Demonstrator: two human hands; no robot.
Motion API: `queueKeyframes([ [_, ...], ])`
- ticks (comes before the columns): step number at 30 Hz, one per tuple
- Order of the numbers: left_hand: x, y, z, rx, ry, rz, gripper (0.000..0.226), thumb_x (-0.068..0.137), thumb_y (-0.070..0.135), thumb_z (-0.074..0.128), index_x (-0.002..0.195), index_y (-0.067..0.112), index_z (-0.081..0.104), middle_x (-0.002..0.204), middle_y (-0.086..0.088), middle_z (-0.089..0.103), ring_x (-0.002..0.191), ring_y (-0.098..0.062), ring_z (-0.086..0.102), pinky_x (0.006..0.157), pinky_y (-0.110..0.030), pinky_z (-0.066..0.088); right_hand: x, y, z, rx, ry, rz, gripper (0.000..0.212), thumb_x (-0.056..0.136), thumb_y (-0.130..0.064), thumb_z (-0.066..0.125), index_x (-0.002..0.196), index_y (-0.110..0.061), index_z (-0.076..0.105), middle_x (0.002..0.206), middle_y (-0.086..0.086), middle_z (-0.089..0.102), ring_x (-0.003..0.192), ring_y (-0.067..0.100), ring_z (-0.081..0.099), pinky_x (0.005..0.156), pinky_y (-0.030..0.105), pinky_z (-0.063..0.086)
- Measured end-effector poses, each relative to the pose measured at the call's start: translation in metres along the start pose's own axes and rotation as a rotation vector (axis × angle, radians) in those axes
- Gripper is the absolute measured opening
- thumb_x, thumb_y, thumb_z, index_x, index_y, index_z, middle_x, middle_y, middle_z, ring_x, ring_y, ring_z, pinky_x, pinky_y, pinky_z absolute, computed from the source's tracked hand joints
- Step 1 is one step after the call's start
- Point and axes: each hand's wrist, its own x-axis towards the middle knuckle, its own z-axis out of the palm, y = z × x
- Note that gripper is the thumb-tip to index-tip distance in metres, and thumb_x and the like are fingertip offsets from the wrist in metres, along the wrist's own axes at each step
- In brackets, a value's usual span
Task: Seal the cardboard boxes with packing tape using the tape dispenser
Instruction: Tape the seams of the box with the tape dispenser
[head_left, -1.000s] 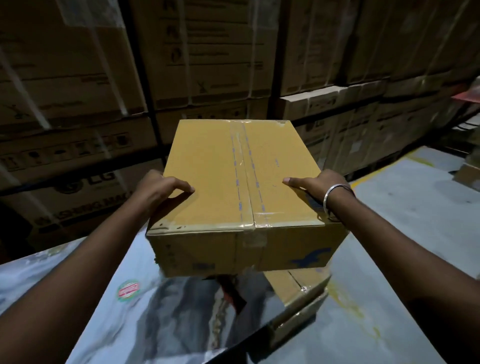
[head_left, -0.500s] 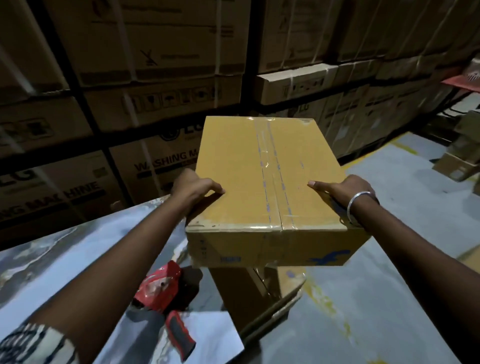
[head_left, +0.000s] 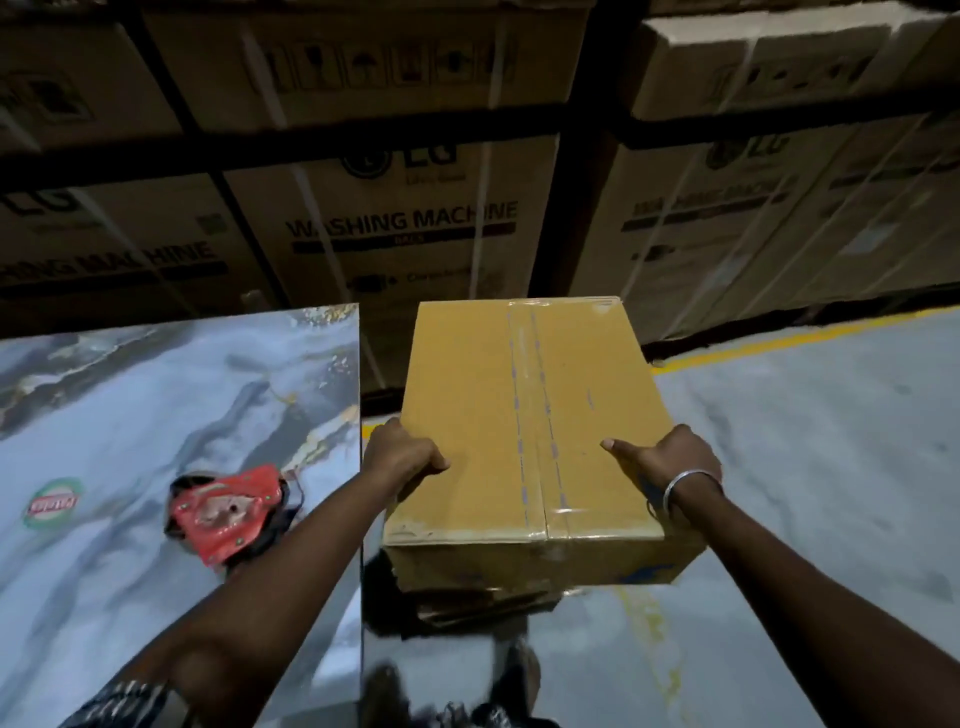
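Your left hand (head_left: 400, 457) and right hand (head_left: 670, 462) grasp opposite sides of the taped tan cardboard box (head_left: 524, 415), carrying it level beyond the marbled table (head_left: 156, 374). You leave the red tape dispenser (head_left: 228, 512) lying there, probably because this seam looks sealed.

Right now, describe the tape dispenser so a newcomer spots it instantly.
Start at the marble-patterned table on the left. The tape dispenser lies flat on it near its right edge, just left of the left forearm. It is the only red metal thing there; the round green sticker further left is flat and printed.

One sealed box (head_left: 524, 415), one tape dispenser (head_left: 228, 506), two hands.
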Motion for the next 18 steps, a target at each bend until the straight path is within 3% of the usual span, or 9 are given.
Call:
queueKeyframes([
  [2, 0.008, -0.018, 0.015, 0.011, 0.037, -0.067, 0.041, 0.061, 0.009, 0.087, 0.094, 0.003, 0.063, 0.079, -0.009, 0.068, 0.065, -0.023, 0.065, 0.053, -0.037, 0.053, 0.014, 0.011, 0.024, -0.001, -0.053, -0.017, 0.08, 0.06, -0.082, 0.075, 0.085, -0.009, 0.055, 0.074, 0.007, 0.06, 0.063, 0.027, 0.059, 0.047, 0.027, 0.035],
  [4, 0.014, -0.036, 0.028, 0.002, 0.058, -0.128, 0.042, 0.06, 0.007, 0.086, 0.096, -0.002, 0.066, 0.077, -0.011, 0.069, 0.062, -0.023, 0.065, 0.046, -0.031, 0.047, 0.024, 0.02, 0.045, -0.011, -0.104, -0.03, 0.076, 0.062, -0.079, 0.077, 0.084, -0.011, 0.054, 0.073, 0.007, 0.059, 0.062, 0.026, 0.059, 0.048, 0.027, 0.036],
  [10, 0.03, -0.082, 0.057, -0.065, 0.131, -0.195, 0.042, 0.069, -0.004, 0.082, 0.105, 0.002, 0.061, 0.097, -0.009, 0.069, 0.085, -0.026, 0.063, 0.063, -0.027, 0.047, 0.06, 0.045, 0.105, -0.034, -0.25, -0.04, 0.069, 0.062, -0.076, 0.076, 0.068, -0.015, 0.044, 0.057, 0.003, 0.046, 0.044, 0.02, 0.047, 0.043, 0.023, 0.03],
  [13, 0.03, -0.096, 0.069, -0.095, 0.185, -0.157, 0.047, 0.071, -0.007, 0.081, 0.106, 0.013, 0.057, 0.093, -0.005, 0.065, 0.084, -0.021, 0.059, 0.073, -0.029, 0.047, 0.08, 0.06, 0.129, -0.013, -0.345, -0.056, 0.066, 0.062, -0.067, 0.083, 0.068, -0.017, 0.04, 0.058, 0.003, 0.047, 0.05, 0.021, 0.049, 0.046, 0.025, 0.033],
  [15, 0.031, -0.109, 0.075, -0.113, 0.202, -0.131, 0.051, 0.07, -0.009, 0.08, 0.11, 0.014, 0.057, 0.094, -0.003, 0.064, 0.088, -0.022, 0.06, 0.078, -0.031, 0.048, 0.083, 0.06, 0.136, 0.016, -0.383, -0.072, 0.06, 0.064, -0.055, 0.089, 0.069, -0.013, 0.047, 0.06, 0.003, 0.055, 0.056, 0.022, 0.056, 0.049, 0.026, 0.036],
  [18, 0.039, -0.127, 0.084, -0.071, 0.243, -0.107, 0.069, 0.063, 0.003, 0.085, 0.125, 0.014, 0.057, 0.111, -0.006, 0.065, 0.102, -0.028, 0.063, 0.085, -0.039, 0.053, 0.083, 0.055, 0.141, 0.044, -0.44, -0.076, 0.044, 0.072, -0.032, 0.091, 0.079, -0.01, 0.054, 0.069, -0.001, 0.057, 0.067, 0.017, 0.057, 0.05, 0.022, 0.035],
])
